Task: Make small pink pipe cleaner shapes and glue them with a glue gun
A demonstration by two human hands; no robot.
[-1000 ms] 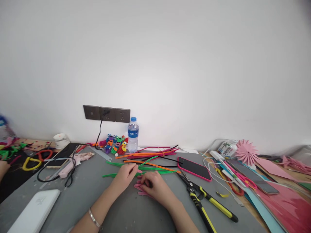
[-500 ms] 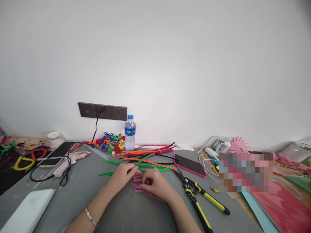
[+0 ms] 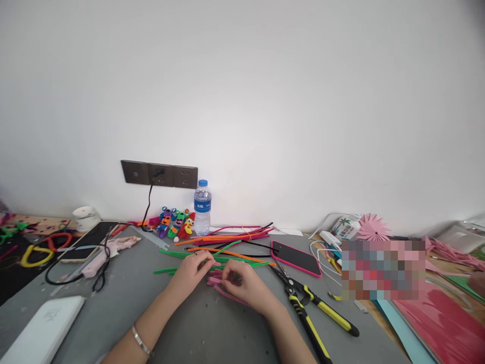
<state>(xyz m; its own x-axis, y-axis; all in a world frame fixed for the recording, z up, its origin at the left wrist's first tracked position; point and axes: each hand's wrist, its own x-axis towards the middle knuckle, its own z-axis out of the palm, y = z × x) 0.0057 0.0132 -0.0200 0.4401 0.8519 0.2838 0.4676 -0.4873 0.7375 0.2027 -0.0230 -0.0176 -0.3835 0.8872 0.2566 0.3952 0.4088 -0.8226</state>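
My left hand is closed in a pinch, with a bit of pink pipe cleaner showing at its fingertips. Close by on the right, my right hand has thumb and forefinger curled together over a small bunch of pink pipe cleaners. Part of that bunch runs under the right palm and is hidden. Just beyond my hands lie green pipe cleaners, an orange one, and a bundle of magenta and orange ones.
Yellow-black pruning shears and a pink-cased phone lie to the right. A water bottle stands by small pipe-cleaner figures. On the left are a white power bank, a glue gun and scissors.
My right hand has shifted slightly up, and the pink pieces beneath it lie closer together. My left hand has barely moved. Part of another person's hand has appeared at the right edge.
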